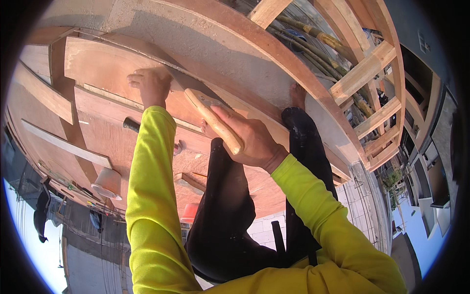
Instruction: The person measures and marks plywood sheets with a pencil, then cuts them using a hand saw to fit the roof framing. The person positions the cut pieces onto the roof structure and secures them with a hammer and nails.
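My left hand [151, 84] rests with bent, separated fingers on a long plywood board [100, 66] in the upper left. My right hand [254, 137], at the middle, is closed round the pale wooden handle of a saw [220, 130], whose dark blade lies partly hidden beyond the handle, along the board. A black tool handle [131, 124] lies beside my left sleeve. My bare foot [297, 95] is on the pale surface beyond the saw.
A curved timber frame [367, 68] with bamboo poles [328, 41] behind it fills the upper right. Wood strips [63, 142], a pale bucket [106, 181], a red container [190, 212] and a small wood offcut [188, 182] lie on plywood to the left and below.
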{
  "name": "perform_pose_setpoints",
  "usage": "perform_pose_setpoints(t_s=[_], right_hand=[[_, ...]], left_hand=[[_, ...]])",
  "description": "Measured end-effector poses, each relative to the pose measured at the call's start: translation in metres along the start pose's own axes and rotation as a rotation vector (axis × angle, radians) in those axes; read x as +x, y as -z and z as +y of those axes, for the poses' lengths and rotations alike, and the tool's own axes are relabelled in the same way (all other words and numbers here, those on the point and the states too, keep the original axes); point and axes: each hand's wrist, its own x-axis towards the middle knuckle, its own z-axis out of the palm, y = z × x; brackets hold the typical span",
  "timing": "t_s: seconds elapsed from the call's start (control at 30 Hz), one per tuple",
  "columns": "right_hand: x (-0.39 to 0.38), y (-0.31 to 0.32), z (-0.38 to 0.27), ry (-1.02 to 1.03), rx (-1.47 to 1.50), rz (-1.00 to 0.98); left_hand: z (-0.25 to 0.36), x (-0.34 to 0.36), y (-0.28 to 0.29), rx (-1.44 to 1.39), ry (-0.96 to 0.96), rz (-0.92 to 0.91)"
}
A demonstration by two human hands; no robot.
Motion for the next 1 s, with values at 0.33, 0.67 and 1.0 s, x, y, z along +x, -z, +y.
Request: perform_pose_setpoints(t_s=[0.33,0.67,1.0], right_hand=[[-0.086,0.038,-0.019,-0.009,-0.004,-0.036],[-0.169,0.081,-0.055,-0.054,-0.172,-0.094],[-0.107,0.058,-0.026,0.042,-0.079,-0.034]], left_hand=[[-0.019,-0.021,-0.003,0.04,-0.005,-0.014],[-0.016,-0.023,0.0,0.06,0.015,-0.04],[-0.031,-0.011,-0.008,0.231,0.023,-0.137]])
